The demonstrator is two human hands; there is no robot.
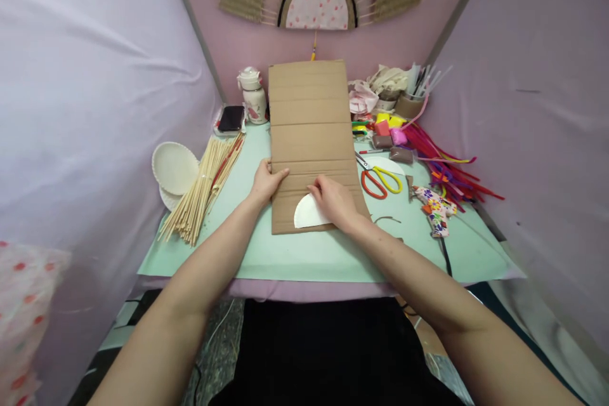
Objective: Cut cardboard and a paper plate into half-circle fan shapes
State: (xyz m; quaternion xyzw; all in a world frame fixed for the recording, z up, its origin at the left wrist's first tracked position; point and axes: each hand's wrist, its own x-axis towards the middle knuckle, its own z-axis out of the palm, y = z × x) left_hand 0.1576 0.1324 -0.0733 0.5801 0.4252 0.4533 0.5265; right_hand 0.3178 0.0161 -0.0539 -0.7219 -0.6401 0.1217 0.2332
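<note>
Holding the cardboard (309, 139), which stretches away beyond both hands, by its edge with the left hand (266, 185), thumb on top; touching the white half circle (307, 213) with the right hand (335, 202), apart from the left. Probably early on: laid on the cardboard, with no drawn line or cut visible round it. Cannot tell whether stuck down. Leaving the scissors (368, 170) unheld, right of the right hand. Hidden: the half circle's right part, beneath the right hand.
</note>
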